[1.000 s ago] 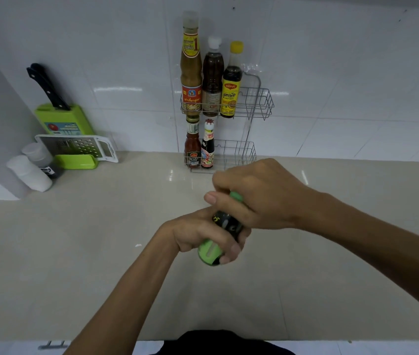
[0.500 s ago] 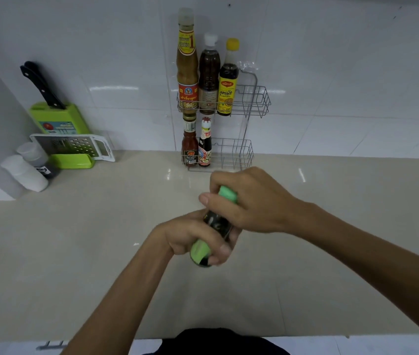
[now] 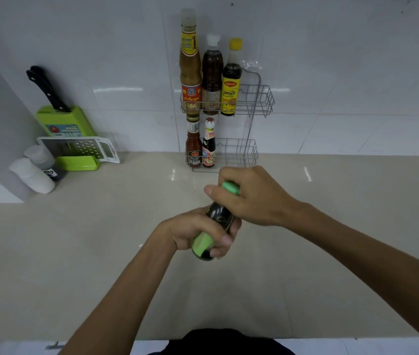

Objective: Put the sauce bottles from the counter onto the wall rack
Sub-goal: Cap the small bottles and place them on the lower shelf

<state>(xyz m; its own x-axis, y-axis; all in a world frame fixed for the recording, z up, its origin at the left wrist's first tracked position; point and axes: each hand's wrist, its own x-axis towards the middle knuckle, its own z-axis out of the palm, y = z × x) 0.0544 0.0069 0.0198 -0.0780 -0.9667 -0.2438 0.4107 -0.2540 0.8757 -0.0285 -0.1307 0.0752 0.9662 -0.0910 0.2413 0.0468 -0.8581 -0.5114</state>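
Note:
A dark sauce bottle (image 3: pixel 219 218) with a green label and green cap is held tilted above the counter, in front of the wall rack (image 3: pixel 257 101). My left hand (image 3: pixel 198 233) wraps its lower body. My right hand (image 3: pixel 252 197) grips its neck and cap from above. The rack's upper shelf holds three tall bottles (image 3: pixel 212 75) on its left side. Two small bottles (image 3: pixel 200 147) stand at the left of the lower shelf (image 3: pixel 244 155). The right side of both shelves is free.
The beige counter (image 3: pixel 100 239) runs below a white tiled wall. At the back left stand a green knife block (image 3: pixel 62 121) with black-handled knives, a metal grater (image 3: pixel 80 148) and two white-capped containers (image 3: pixel 34 172) lying by the side wall.
Both hands and the bottle stay near the same spot; my right hand has shifted a little higher on the cap. The view has dipped slightly.

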